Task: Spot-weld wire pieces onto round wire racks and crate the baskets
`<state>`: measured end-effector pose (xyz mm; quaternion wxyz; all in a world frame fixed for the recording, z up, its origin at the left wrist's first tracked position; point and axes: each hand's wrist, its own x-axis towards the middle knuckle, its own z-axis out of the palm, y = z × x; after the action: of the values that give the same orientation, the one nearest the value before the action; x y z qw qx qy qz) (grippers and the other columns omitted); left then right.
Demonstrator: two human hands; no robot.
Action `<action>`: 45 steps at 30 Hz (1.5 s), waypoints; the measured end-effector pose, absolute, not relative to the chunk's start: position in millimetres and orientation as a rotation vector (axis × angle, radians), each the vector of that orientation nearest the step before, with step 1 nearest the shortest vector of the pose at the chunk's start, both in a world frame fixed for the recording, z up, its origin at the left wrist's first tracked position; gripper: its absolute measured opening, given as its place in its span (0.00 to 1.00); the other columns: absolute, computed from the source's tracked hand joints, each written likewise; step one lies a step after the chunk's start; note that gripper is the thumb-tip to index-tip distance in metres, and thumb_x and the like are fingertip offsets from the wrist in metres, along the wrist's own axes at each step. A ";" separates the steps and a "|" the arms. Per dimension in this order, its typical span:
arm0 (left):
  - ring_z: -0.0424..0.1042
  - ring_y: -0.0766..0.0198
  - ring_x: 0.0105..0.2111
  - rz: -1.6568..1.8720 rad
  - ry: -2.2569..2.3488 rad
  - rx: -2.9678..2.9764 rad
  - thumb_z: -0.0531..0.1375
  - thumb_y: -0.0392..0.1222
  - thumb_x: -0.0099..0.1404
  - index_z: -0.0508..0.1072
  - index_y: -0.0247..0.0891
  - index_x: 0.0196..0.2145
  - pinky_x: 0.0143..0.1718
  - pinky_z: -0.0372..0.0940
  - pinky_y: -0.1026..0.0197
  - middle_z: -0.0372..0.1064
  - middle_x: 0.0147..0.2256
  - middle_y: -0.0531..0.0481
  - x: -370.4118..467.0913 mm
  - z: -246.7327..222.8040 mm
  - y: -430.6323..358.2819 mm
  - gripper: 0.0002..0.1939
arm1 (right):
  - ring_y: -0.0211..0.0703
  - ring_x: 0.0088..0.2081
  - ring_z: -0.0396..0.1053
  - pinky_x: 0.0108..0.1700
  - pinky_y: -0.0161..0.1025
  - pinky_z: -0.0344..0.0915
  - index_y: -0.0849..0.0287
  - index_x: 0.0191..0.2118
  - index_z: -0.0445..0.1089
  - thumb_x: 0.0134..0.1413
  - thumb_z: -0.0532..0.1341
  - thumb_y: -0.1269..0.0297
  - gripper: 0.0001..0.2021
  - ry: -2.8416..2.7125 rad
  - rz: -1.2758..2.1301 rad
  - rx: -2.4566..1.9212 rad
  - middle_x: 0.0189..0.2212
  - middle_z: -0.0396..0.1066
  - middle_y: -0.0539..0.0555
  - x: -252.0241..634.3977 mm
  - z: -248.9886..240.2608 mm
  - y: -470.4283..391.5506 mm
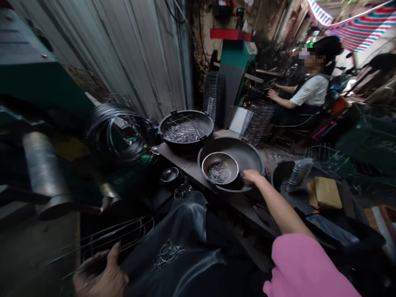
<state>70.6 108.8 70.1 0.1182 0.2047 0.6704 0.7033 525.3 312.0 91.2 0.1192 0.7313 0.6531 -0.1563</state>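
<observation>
At the lower left, my left hand [103,272] is closed around the near end of a thin wire frame [123,227], with the thumb up. My right hand [252,176] reaches into a large dark pan [250,154], its fingers curled beside a small metal bowl [233,165]. What those fingers grip, if anything, is hard to make out. Short bent metal pieces [218,172] lie inside the bowl. A pile of similar thin wire pieces [168,253] rests on the dark apron [192,218] over my lap.
Another dark pan [161,128] holds straight wire pieces. Coiled wire [117,132] hangs at the left near green machinery [37,86]. Stacked wire racks [258,121] stand beside a seated person [311,93] at another machine. A cardboard box [326,193] sits at the right.
</observation>
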 end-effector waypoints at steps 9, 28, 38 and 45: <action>0.64 0.71 0.28 2.264 1.672 0.435 0.68 0.41 0.41 0.63 0.38 0.30 0.35 0.62 0.63 0.63 0.28 0.57 91.4 79.4 129.1 0.21 | 0.37 0.24 0.64 0.28 0.34 0.62 0.56 0.46 0.61 0.50 0.57 0.50 0.20 2.360 -2.296 1.921 0.27 0.67 0.50 435.9 115.0 236.4; 0.68 0.71 0.28 2.216 1.158 0.101 0.70 0.38 0.39 0.64 0.38 0.28 0.49 0.60 0.50 0.65 0.25 0.60 64.6 97.8 81.2 0.20 | 0.41 0.41 0.67 0.46 0.40 0.62 0.60 0.37 0.71 0.54 0.59 0.62 0.08 3.242 -1.674 0.558 0.39 0.67 0.56 253.6 105.2 247.0; 0.66 0.72 0.26 2.265 1.251 0.022 0.68 0.38 0.43 0.62 0.38 0.26 0.48 0.61 0.46 0.62 0.23 0.61 60.4 94.4 93.4 0.18 | 0.46 0.39 0.67 0.41 0.41 0.66 0.61 0.42 0.66 0.55 0.54 0.71 0.09 3.703 -0.817 0.521 0.36 0.70 0.59 253.0 74.9 230.1; 0.66 0.73 0.30 2.302 1.217 0.125 0.69 0.36 0.40 0.64 0.38 0.26 0.51 0.59 0.51 0.63 0.26 0.60 67.0 101.7 93.5 0.18 | 0.43 0.37 0.69 0.39 0.38 0.68 0.60 0.41 0.67 0.57 0.52 0.71 0.08 3.714 -1.033 0.580 0.35 0.71 0.58 245.8 53.0 210.7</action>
<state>67.0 93.5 101.7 0.2643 0.0462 0.4504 0.8515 245.8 210.7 53.0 -0.3692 0.1383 0.8854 -0.2463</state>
